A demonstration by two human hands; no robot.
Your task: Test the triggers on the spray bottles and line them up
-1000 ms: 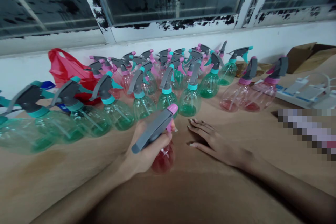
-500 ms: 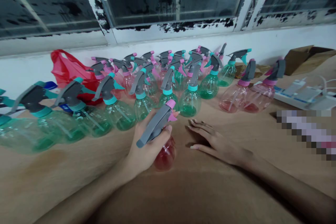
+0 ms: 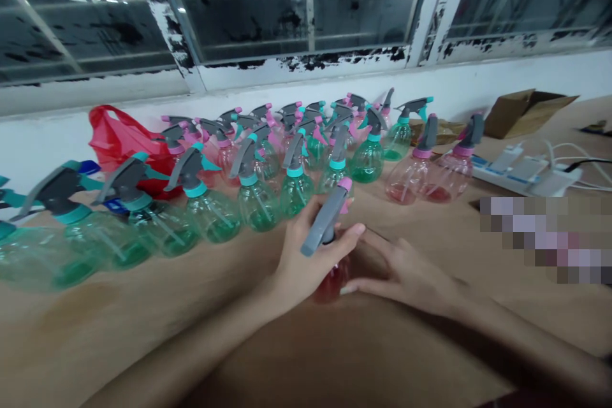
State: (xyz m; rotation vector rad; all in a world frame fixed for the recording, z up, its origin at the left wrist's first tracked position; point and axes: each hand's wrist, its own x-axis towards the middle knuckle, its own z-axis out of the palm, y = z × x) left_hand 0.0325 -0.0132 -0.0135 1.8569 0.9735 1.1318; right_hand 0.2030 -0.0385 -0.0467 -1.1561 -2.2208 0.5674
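Note:
A spray bottle (image 3: 329, 285) with red liquid, a grey trigger head and pink nozzle stands in front of me. My left hand (image 3: 306, 262) is wrapped round it just below the head, thumb on the near right side. My right hand (image 3: 412, 275) cups the bottle's right side. Its thumb tip meets the lower body, while the other fingers reach behind and are partly hidden. Just beyond my hands is a green-liquid spray bottle (image 3: 297, 192) with a turquoise collar, one of a row running left.
More spray bottles with pink or turquoise collars crowd towards the wall. A red plastic bag (image 3: 125, 140) lies behind the left row. To the right are two pink-collared bottles (image 3: 404, 182), a power strip (image 3: 507, 173) with chargers and cables, an open cardboard box (image 3: 514, 118) and a pixelated patch.
My left hand has carried the red-liquid spray bottle to the right. My right hand, which lay apart on the table with fingers spread, now meets the bottle's right side. The view has shifted slightly.

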